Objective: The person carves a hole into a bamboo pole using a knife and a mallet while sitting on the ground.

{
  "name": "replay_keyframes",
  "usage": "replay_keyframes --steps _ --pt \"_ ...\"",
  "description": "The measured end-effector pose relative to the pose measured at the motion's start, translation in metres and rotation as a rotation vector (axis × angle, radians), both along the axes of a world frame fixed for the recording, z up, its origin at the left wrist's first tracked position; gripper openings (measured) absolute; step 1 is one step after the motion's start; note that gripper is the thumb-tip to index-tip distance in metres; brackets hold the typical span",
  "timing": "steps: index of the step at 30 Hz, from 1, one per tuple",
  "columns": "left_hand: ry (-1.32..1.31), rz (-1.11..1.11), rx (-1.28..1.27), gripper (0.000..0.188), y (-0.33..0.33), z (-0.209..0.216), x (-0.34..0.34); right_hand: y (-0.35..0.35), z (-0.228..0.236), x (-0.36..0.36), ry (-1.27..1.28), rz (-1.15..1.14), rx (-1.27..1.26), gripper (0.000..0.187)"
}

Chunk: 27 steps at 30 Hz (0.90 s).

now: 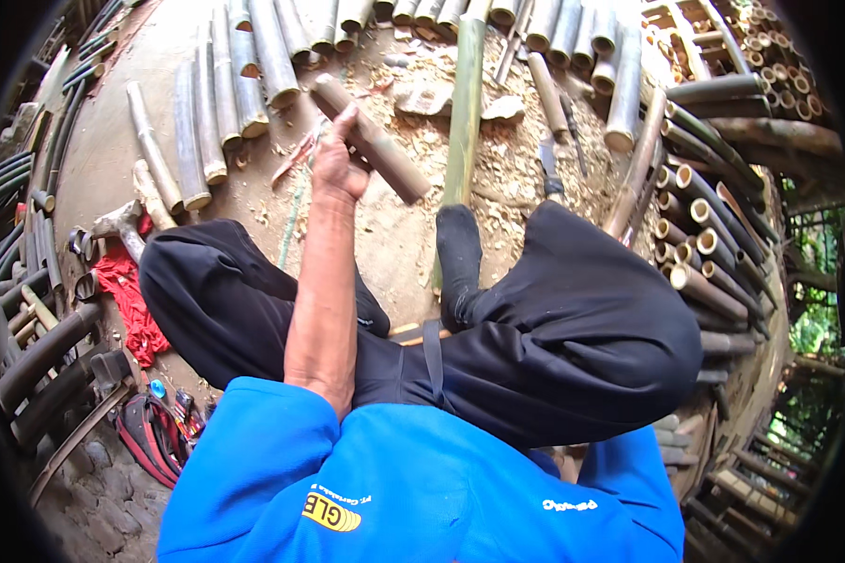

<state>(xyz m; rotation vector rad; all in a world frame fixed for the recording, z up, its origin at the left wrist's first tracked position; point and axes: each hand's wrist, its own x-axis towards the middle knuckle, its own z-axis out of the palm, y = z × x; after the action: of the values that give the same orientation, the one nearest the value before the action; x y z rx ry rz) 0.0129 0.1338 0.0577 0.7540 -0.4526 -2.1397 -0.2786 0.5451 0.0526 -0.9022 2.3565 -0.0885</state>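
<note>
My left hand (pixel 338 164) is raised in front of my left knee, its fingers wrapped round a short brown bamboo section (pixel 377 145). The section slants from upper left to lower right. My right hand is out of sight; only its blue sleeve shows, beside my right thigh. A long green bamboo pole (pixel 467 103) runs away from me, its near end at my black-socked right foot (pixel 457 253). A knife (pixel 549 169) with a dark handle lies just beyond my right knee.
Wood chips (pixel 422 145) litter the ground around two stones (pixel 424 98). Cut bamboo lengths (pixel 221 89) lie in a row ahead, with more stacked at right (pixel 714 239). A red cloth (pixel 131 296) and a red-black bag (pixel 145 432) are at left.
</note>
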Motion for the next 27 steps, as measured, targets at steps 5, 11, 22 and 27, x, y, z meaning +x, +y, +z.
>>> replay_keyframes --steps 5,11,22,27 --pt "-0.033 0.053 0.071 0.029 0.007 0.005 0.003 -0.060 -0.003 -0.001 -0.175 -0.013 -0.110 0.020" --pt "0.076 0.047 0.119 0.038 0.011 -0.010 -0.018 -0.151 -0.020 0.035 -0.868 -0.417 -0.667 0.016" --pt "0.078 0.050 -0.077 0.038 -0.005 0.015 -0.031 -0.206 -0.029 0.079 -1.404 -0.457 -0.546 0.068" --pt "-0.246 -0.028 -0.562 0.037 0.015 0.064 -0.090 -0.191 -0.012 0.058 -0.972 -0.384 -0.651 0.074"
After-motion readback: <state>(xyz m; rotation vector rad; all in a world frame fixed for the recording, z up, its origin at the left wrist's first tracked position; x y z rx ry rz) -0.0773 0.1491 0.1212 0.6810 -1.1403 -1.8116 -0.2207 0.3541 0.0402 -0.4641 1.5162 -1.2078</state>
